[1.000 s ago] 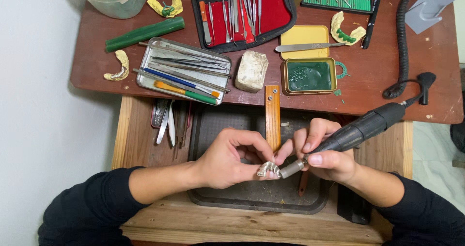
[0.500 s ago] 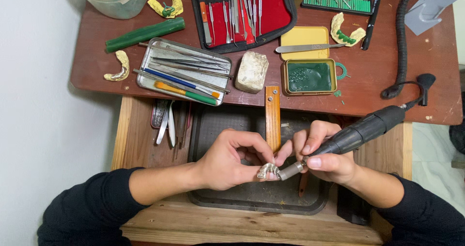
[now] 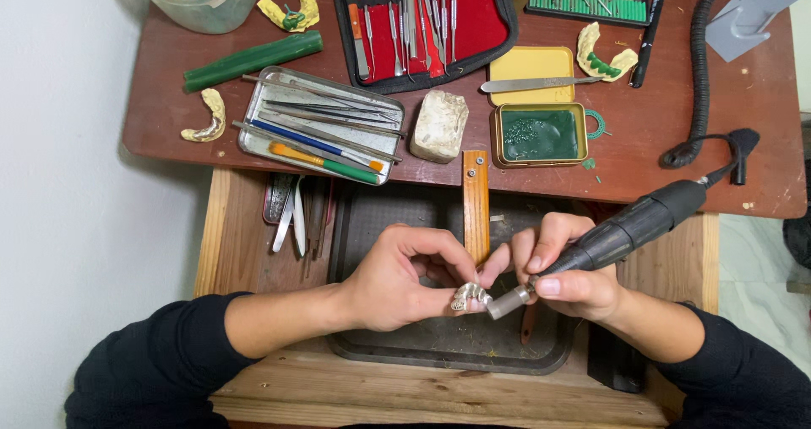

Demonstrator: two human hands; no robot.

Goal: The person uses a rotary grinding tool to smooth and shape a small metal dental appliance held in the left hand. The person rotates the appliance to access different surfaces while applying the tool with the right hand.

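1. Gripping a small silvery metal dental casting [image 3: 470, 296] between thumb and fingertips, the left hand [image 3: 405, 277] holds it over a dark tray [image 3: 439, 357] set in the near wooden bench.
2. Just to its right, the right hand [image 3: 568, 268] is clenched around a black rotary handpiece [image 3: 621, 230], held like a pen, with its metal tip meeting the casting's right edge.
3. A narrow wooden bench peg [image 3: 476, 205] juts toward the hands from the far side, just behind the fingers.
4. From the handpiece, a black cord [image 3: 698, 74] curls away to the far right across the reddish-brown worktop [image 3: 760, 142].
5. Farther off on that worktop sit a whitish plaster block [image 3: 439, 125], an open tin of green wax [image 3: 541, 133] with its yellow lid [image 3: 530, 64] behind it, and to the left a metal tray of hand instruments [image 3: 321, 125].
6. Beyond these lie a red-lined tool case [image 3: 422, 19], a green wax stick [image 3: 252, 59] and several yellowish jaw models [image 3: 207, 115].
7. Judging by this view, the grinding or finishing of the casting is under way; how much of its surface is already smoothed is too small to tell, and the piece has not been set down.
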